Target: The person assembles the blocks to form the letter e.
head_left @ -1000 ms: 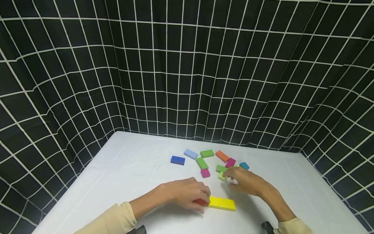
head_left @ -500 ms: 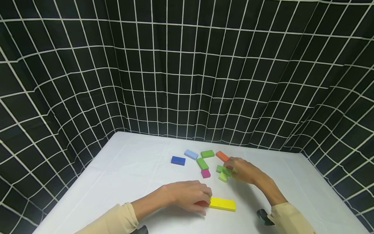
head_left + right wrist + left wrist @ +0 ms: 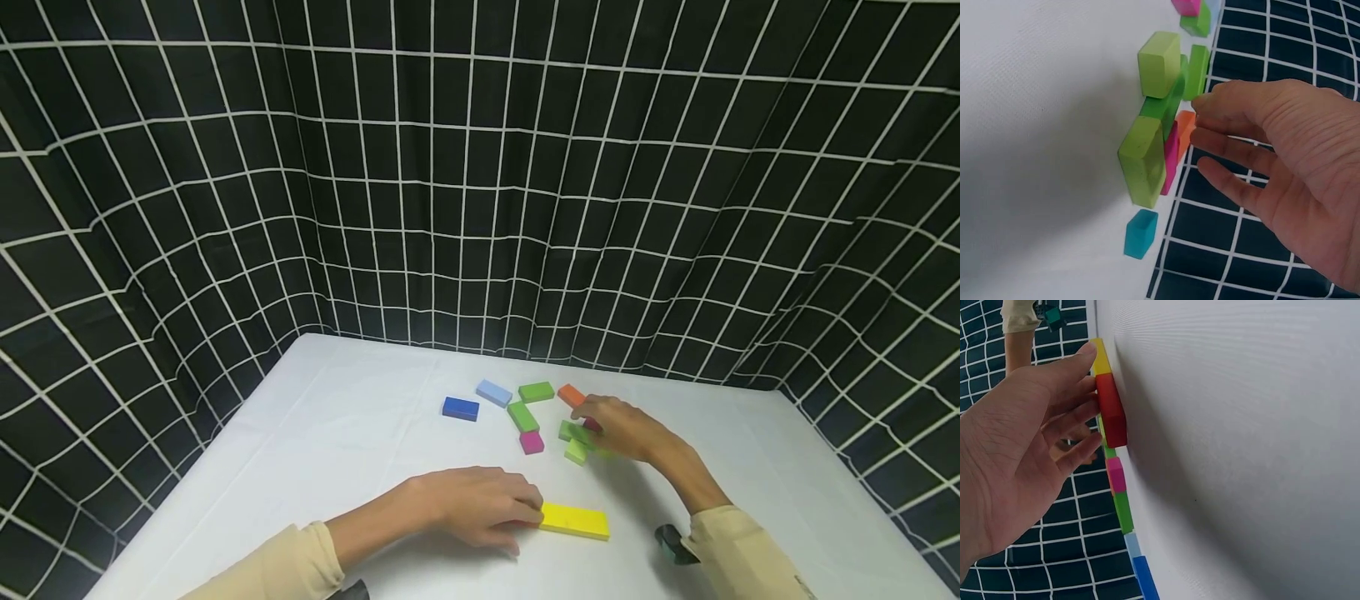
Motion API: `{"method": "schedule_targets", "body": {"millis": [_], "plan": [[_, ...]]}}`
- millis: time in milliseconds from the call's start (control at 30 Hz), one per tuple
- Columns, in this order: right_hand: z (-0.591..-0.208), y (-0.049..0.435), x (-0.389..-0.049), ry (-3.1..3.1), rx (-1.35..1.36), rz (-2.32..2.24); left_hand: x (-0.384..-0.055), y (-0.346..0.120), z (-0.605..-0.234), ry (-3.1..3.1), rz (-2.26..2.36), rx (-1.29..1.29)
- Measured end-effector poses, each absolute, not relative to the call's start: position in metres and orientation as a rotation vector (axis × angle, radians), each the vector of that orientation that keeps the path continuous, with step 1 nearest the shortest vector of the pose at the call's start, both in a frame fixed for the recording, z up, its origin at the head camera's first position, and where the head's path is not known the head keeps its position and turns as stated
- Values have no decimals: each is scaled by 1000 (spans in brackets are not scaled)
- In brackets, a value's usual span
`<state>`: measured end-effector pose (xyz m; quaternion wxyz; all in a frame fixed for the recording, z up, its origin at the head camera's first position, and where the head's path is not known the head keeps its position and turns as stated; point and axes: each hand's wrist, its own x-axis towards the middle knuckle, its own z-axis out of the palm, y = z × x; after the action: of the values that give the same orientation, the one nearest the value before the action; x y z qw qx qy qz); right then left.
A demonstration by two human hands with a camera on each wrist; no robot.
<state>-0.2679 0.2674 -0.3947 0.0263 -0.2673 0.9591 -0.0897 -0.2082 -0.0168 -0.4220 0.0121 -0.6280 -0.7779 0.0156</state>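
Note:
My left hand is over a red block, its fingertips at the block's upper edge. That block adjoins the end of a long yellow block; in the head view the hand hides it. My right hand hovers over a cluster of blocks with loosely bent fingers and nothing between them. Nearest its fingertips are an orange block and a magenta block. A green block and a light green block lie just left of that hand. Another light green block shows in the right wrist view.
Farther left lie a dark blue block, a light blue block, two green blocks and a second magenta block. A teal block appears in the right wrist view. Black grid cloth surrounds the white table.
My right hand has moved away from me, from the light green block towards the orange and magenta ones. The left hand has stayed nearly still beside the yellow block.

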Motion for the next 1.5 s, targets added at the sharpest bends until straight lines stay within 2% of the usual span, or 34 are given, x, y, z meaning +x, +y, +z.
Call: {"method": "schedule_targets", "body": {"millis": [1033,1500], "plan": [[-406,258,-273,2971,-889,-240,-201,-14,-418,-2486,83,-1904],[-409,234,-264,2780,-1338,-69,-202,-13,-417,-2456,108,-1912]]}}
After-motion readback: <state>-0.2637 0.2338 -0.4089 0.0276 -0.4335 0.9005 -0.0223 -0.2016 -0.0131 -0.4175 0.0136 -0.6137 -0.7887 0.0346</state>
